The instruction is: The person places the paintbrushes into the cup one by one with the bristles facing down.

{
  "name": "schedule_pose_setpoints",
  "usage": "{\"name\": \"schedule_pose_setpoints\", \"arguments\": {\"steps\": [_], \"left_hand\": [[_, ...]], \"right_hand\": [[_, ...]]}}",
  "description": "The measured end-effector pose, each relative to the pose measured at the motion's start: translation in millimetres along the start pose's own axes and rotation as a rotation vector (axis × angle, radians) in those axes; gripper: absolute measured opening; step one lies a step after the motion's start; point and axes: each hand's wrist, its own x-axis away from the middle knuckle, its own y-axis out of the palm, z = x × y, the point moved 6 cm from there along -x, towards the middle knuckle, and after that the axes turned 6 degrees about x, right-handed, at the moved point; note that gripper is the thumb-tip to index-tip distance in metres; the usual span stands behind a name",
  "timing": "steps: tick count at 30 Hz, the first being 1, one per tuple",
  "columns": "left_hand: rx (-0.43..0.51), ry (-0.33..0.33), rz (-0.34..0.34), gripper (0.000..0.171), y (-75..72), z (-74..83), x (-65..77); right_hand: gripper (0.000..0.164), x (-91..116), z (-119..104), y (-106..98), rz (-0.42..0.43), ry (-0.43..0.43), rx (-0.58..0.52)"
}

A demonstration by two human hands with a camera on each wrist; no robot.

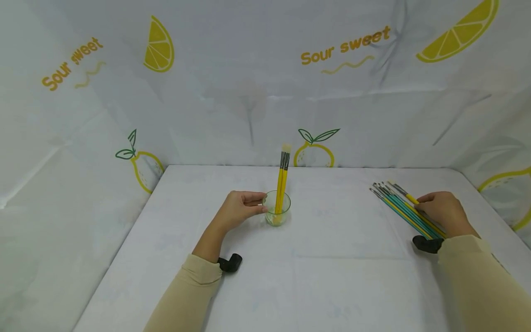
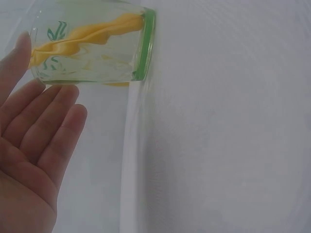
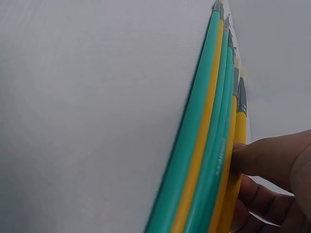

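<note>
A clear, green-tinted glass (image 1: 271, 220) stands near the middle of the white table. Two yellow-handled paintbrushes (image 1: 282, 182) lean in it, bristles up. My left hand (image 1: 238, 210) holds the glass at its rim from the left, thumb in front and fingers behind; the left wrist view has the glass wall (image 2: 97, 70) between them. Over at the right, a row of green and yellow paintbrushes (image 1: 402, 206) lies slantwise, bristles pointing away. My right hand (image 1: 444, 212) pinches the outermost yellow paintbrush (image 3: 241, 120) between thumb and fingers, beside the others.
Behind the table (image 1: 332, 276) hangs a white cloth (image 1: 232, 92) printed with lemons and orange lettering. The table's far edge runs just beyond the glass and the brushes. A black wrist device (image 1: 230, 263) sits at the left wrist, and a similar device (image 1: 427, 244) at the right.
</note>
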Motion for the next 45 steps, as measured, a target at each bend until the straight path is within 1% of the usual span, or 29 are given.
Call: {"name": "schedule_pose_setpoints", "arguments": {"steps": [3,9,11,14,19,22,26,32,35,40,45], "left_hand": [[0.003,0.007,-0.003,0.052,0.3,0.1,0.2],[-0.004,0.010,-0.005,0.051,0.4,0.2,-0.1],[-0.010,0.010,-0.003,0.051,0.3,0.0,-0.1],[-0.017,0.010,0.000,0.051,0.1,-0.6,0.2],[-0.013,0.007,0.005,0.048,0.2,-1.8,0.0],[-0.010,0.008,0.009,0.047,0.2,-0.9,0.0],[-0.016,0.003,0.014,0.047,0.2,0.2,0.2],[-0.007,-0.009,0.018,0.047,0.6,0.9,0.5],[-0.021,-0.012,0.020,0.047,0.3,1.0,0.5],[-0.032,-0.007,0.015,0.047,-0.3,2.0,0.6],[-0.034,-0.013,0.020,0.047,-0.6,1.9,1.1]], "right_hand": [[0.046,1,0,-1,0.021,-0.005,0.008],[0.045,2,-2,-4,0.096,0.005,0.026],[0.047,2,-5,-5,0.107,0.011,0.028],[0.047,3,-15,-9,0.125,-0.012,0.028],[0.045,10,-42,-19,0.167,-0.111,0.022],[0.044,16,-63,-26,0.209,-0.181,0.017],[0.045,26,-91,-35,0.257,-0.245,-0.004],[0.048,43,-127,-40,0.291,-0.301,-0.065],[0.050,50,-139,-41,0.299,-0.318,-0.098],[0.054,60,-158,-37,0.301,-0.327,-0.197],[0.048,70,-176,-30,0.317,-0.352,-0.300]]}}
